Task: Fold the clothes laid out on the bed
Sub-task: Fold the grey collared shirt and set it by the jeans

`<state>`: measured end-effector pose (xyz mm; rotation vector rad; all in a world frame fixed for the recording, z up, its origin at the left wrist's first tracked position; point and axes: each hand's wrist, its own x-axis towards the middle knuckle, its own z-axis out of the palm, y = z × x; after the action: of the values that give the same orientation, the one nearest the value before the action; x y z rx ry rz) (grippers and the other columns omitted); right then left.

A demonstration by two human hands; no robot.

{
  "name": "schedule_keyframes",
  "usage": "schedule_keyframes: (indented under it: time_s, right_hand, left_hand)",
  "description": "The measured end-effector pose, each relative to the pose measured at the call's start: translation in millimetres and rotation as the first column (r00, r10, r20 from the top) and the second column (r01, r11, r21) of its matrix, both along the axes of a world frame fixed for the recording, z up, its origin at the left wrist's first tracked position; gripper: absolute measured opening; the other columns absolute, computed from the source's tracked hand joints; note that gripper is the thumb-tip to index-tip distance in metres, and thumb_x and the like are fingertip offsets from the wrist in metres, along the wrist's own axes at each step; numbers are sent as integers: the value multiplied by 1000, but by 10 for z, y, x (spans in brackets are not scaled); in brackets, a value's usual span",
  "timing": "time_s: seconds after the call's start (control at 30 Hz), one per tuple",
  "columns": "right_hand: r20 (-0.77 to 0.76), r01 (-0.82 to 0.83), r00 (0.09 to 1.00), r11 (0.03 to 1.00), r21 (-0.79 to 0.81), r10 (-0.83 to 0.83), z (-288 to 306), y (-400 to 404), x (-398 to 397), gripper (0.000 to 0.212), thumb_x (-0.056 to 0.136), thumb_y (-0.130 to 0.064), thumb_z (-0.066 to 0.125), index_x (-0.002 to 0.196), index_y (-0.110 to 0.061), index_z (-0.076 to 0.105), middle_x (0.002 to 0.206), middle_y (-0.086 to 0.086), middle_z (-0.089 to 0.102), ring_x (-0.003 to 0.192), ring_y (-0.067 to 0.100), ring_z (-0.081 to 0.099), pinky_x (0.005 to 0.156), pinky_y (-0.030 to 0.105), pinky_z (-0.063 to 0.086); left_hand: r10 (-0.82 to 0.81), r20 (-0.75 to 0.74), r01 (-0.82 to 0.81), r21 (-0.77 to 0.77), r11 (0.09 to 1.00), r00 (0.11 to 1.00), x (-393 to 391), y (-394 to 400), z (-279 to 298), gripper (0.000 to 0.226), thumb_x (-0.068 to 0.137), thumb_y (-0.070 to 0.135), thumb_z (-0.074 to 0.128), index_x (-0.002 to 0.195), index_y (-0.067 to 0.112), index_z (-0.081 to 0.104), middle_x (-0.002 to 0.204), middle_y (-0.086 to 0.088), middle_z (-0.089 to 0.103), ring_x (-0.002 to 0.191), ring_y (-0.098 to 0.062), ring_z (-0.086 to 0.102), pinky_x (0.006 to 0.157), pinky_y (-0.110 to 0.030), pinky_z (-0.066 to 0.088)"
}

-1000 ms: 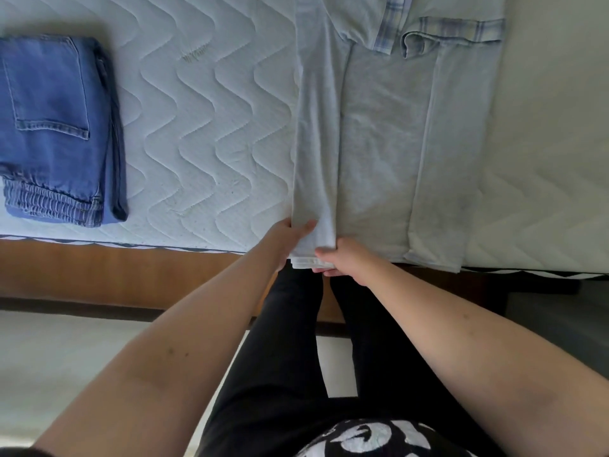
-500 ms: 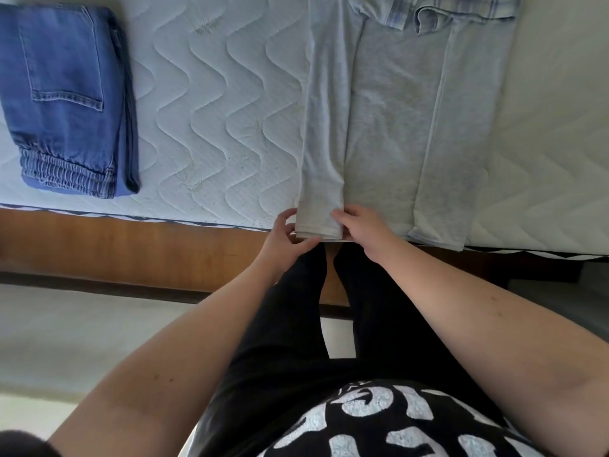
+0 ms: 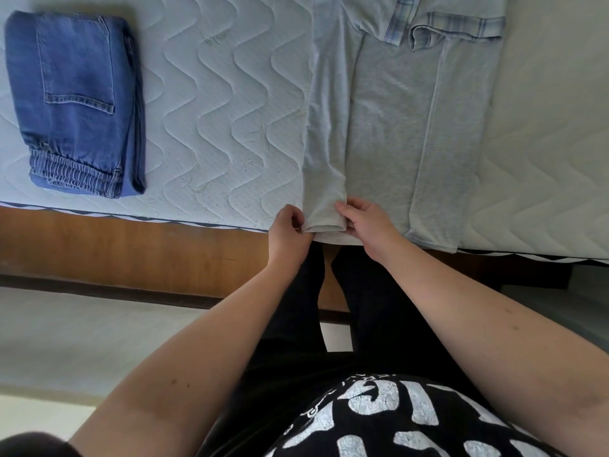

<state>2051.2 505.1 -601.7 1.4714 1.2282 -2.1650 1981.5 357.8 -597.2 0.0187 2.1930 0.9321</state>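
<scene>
Both hands down at the near hem of the grey shirt [image 3: 392,127], stretched away from them up the mattress [image 3: 214,110], long sides already turned in. Left hand [image 3: 286,225] pinching the outer corner of the left-side flap [image 3: 324,127], fingers curled round the cloth; right hand [image 3: 365,222] pinching the same flap's inner corner, just across the narrow strip from the left. Hem hanging slightly over the bed's edge, right below the knuckles. Plaid-trimmed sleeve [image 3: 458,24] and collar lying far beyond the fingertips, at the garment's top. Folded jeans [image 3: 75,100] well off past the left hand, seemingly finished. Judged step: squaring up this turned-in flap before folding the length. To do it well: draw both corners taut and level with the hem underneath, keep the flap's inner edge parallel to the opposite flap's, smooth any ripple away from the hands, then lift the hem evenly. Likely pitfalls: one corner pulled farther than the other, skewing the fold; cloth sliding off the mattress edge.
</scene>
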Motion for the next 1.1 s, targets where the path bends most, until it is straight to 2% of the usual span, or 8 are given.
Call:
schedule_keyframes:
  time_s: [0.27,0.43,0.6,0.7,0.77,0.87,0.97,1.1]
  right_hand:
    - [-2,-82,997,991,104,82,-40,25,7,16,94,-19,63,109,-15,69,99,2,73,90,14,71,77,25,57]
    - [58,-250,968,953,170,243,-146,-62,92,8,90,-18,69,97,-15,68,89,3,71,80,19,69,72,29,59]
    - [263,-495,856,852,170,445,-328,-174,139,25,90,-29,68,95,-5,65,82,10,72,65,16,70,59,28,56]
    - [415,-715,681,669,202,603,-377,-103,116,30,91,-42,62,83,-12,62,72,4,70,62,15,68,57,30,51]
    - [502,-779,612,573,253,611,-387,-31,77,40,90,-55,56,72,-18,59,71,1,66,65,18,64,54,29,43]
    - [558,-724,682,546,423,472,-408,144,-94,50,92,-60,46,74,-15,57,71,2,59,73,25,60,58,30,36]
    - [422,-534,844,587,608,330,-523,409,-411,34,95,-45,53,90,-13,64,88,7,68,91,29,63,68,29,36]
    - [333,-421,905,665,616,265,-638,702,-852,30,90,-41,61,91,-12,67,90,11,72,91,31,68,81,33,52]
  left_hand:
    - [-132,-95,113,-183,977,987,51,3,36,19,80,5,51,75,19,40,63,5,46,55,-15,39,52,-32,35]
    - [-189,-25,170,-335,927,982,96,-96,-66,22,90,11,49,108,22,43,79,4,59,65,-15,55,53,-32,44]
    - [-337,73,331,-468,820,939,44,-145,-196,6,91,15,46,97,15,48,75,-1,53,62,-18,47,53,-30,35]
    - [-440,246,502,-491,712,864,-25,-139,-269,7,91,19,50,95,14,48,87,-3,56,74,-22,52,61,-32,41]
    - [-468,281,543,-502,673,838,-95,-103,-290,8,89,14,49,97,14,51,95,-5,60,81,-23,55,67,-34,45]
    - [-451,130,460,-431,777,883,-278,83,-292,17,93,9,42,106,9,53,99,-8,59,92,-28,59,73,-36,47]
    - [-401,-77,359,-313,879,913,-604,392,-360,17,97,19,45,111,11,52,105,-7,57,92,-27,58,79,-39,48]
    - [-241,-105,217,-198,956,965,-1070,880,-521,26,96,31,54,116,15,55,112,-4,61,96,-23,61,84,-38,50]
